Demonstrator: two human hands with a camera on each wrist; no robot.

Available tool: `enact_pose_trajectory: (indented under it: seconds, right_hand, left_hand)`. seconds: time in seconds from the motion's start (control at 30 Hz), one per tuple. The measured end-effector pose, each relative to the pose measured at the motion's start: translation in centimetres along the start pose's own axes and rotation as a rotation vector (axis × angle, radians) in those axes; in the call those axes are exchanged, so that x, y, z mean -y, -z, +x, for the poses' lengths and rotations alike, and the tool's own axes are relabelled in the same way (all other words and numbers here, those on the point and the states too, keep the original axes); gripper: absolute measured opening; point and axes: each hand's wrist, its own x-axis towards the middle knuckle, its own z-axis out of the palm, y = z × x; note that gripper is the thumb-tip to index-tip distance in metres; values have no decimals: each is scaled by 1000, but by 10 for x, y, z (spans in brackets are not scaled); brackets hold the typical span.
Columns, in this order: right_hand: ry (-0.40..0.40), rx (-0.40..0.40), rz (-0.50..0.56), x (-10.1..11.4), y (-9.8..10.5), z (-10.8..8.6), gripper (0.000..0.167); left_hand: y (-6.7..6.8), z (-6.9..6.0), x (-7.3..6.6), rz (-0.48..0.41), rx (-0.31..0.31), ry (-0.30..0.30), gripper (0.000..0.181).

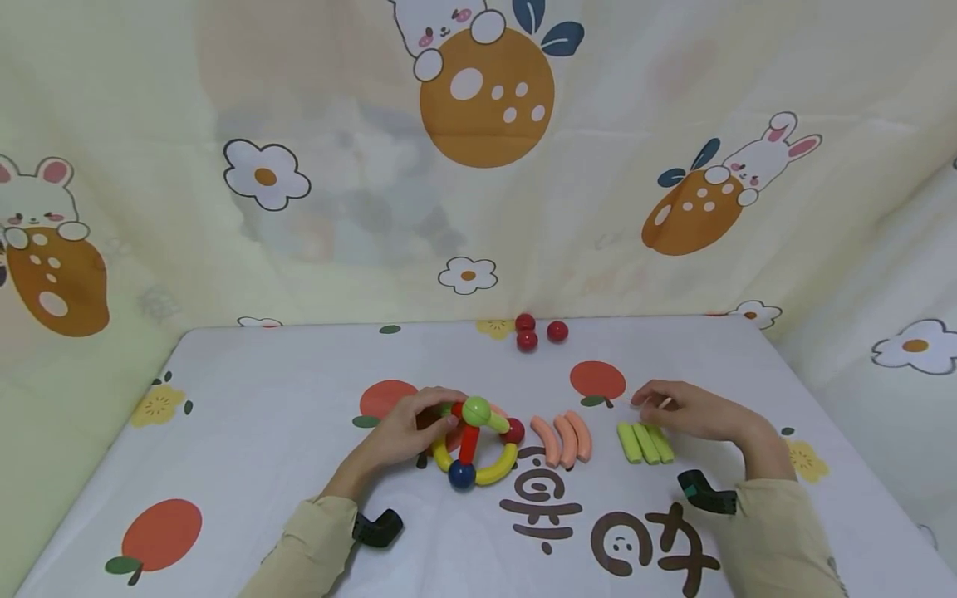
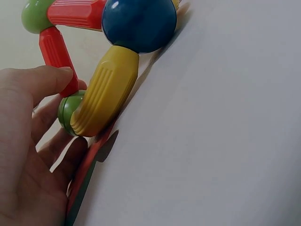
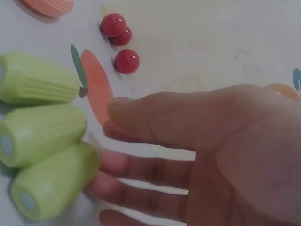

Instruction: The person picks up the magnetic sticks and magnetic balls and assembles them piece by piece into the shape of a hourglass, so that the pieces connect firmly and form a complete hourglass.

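My left hand (image 1: 415, 428) holds a ball-and-stick toy frame (image 1: 468, 444) at its left side. In the left wrist view the thumb presses a red stick (image 2: 57, 59) just above a green ball (image 2: 70, 113), with the fingers behind. A blue ball (image 2: 139, 23) joins a curved yellow stick (image 2: 107, 92) to another red stick. Over on the right, my right hand (image 1: 699, 411) is beside three light green sticks (image 1: 645, 443). Its fingers are loosely bent, the fingertips at the ends of two sticks; whether they touch is unclear.
Three curved salmon sticks (image 1: 562, 438) lie between the frame and the green sticks. Three red balls (image 1: 527, 340) rest near the table's back edge. A patterned cloth (image 1: 336, 232) hangs behind the table, and a printed white cloth (image 1: 262, 448) covers the tabletop.
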Motion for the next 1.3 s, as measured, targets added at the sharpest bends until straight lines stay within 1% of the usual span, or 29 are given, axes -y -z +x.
enact_pose_trajectory:
  seconds: [0.17,0.27,0.37,0.5,0.67,0.83,0.87,1.0,1.2,1.3]
  right_hand:
    - [-66,92,95,-4,2,-7,32]
    - [-81,133,118,-5,2,-10,34]
    - [-84,149,130,-6,3,-11,37]
    - [-79,159,145,-8,3,-10,38]
    - [-73,150,142,-9,2,-8,34]
    - [-99,138,148,-7,2,-8,32]
    - [-110,136,152,-7,2,-8,31]
    - [-111,121,148,-7,2,-8,32]
    - [-43,71,122,-8,5,-6,29]
    - [6,22,106,-6,8,-6,27]
  left_hand:
    - [0,1,-2,7,6,-10,34]
    - [0,2,-4,18,9,-22,34]
    - [-2,4,7,30,6,-19,35]
    - [-6,9,26,32,-4,-11,37]
    - [-5,8,32,25,-10,-28,36]
    - [-5,8,32,39,-14,-50,35]
    - [-5,8,31,43,-16,-48,35]
    - [-4,8,31,53,-17,-45,35]
    - [-4,7,30,67,-20,-22,35]
    - [-5,7,30,66,-22,-17,36]
